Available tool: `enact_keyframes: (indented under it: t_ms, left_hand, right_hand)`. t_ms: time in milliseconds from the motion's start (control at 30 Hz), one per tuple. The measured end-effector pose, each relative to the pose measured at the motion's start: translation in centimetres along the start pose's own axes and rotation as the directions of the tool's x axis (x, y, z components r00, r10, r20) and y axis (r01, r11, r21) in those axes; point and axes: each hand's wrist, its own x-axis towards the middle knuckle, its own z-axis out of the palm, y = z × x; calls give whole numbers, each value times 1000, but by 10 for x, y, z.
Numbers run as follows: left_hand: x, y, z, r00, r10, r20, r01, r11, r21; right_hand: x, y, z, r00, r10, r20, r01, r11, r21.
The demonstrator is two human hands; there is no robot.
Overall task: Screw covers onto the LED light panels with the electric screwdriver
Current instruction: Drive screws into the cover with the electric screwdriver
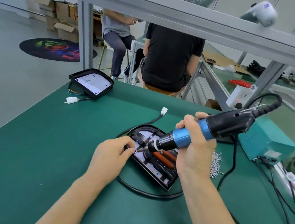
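Left hand (pixel 111 153) pinching a small screw at the tip of the electric screwdriver (pixel 192 134), LED light panel (pixel 154 159) lying on the green desk (pixel 45 152) beneath, right hand (pixel 195 143) wrapped around the screwdriver's blue barrel, loose screws (pixel 215 165) piled just right.

Bench: we see a green-matted workbench (pixel 52 160).
Near panel: a black-framed LED light panel (pixel 156 164) lies flat on the mat, ringed by its black cable (pixel 147 192).
Far panel: a second black-framed panel with a white board face (pixel 93 83) sits at the far edge beside a white plug connector (pixel 71 100).
Screws: a loose pile of small silver screws (pixel 215 164) lies just right of the near panel.
Box: a teal metal power box (pixel 265 139) stands at the right.
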Motion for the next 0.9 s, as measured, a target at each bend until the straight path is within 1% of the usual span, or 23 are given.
enact_keyframes:
  t_ms: [100,200,367,533,667,767,900]
  left_hand:
    - [-1,-2,1,1000,1,6,-1,1000,-24]
    - [-1,-3,1,1000,-5,20,6,999,-33]
    - [0,-3,2,1000,-20,25,20,999,-32]
    - [0,-2,2,999,-25,27,26,1000,-17]
    - [1,0,1,1000,-24,19,24,1000,14]
    - [2,3,-1,1000,-20,3,20,999,36]
    - [8,18,-3,997,-12,-74,14,1000,23]
  right_hand:
    - [0,7,2,1000,-21,-2,21,998,-58]
    - [-2,8,3,1000,-9,7,10,992,-124]
    - [-3,6,6,999,-16,29,20,991,-133]
    - [-4,4,4,1000,14,7,-13,994,-109]
    - [-1,-5,-5,998,40,-48,-38,999,32]
    - [9,-26,-17,992,-67,-104,75,995,72]
    - [29,-71,-43,954,-252,-163,252,967,-24]
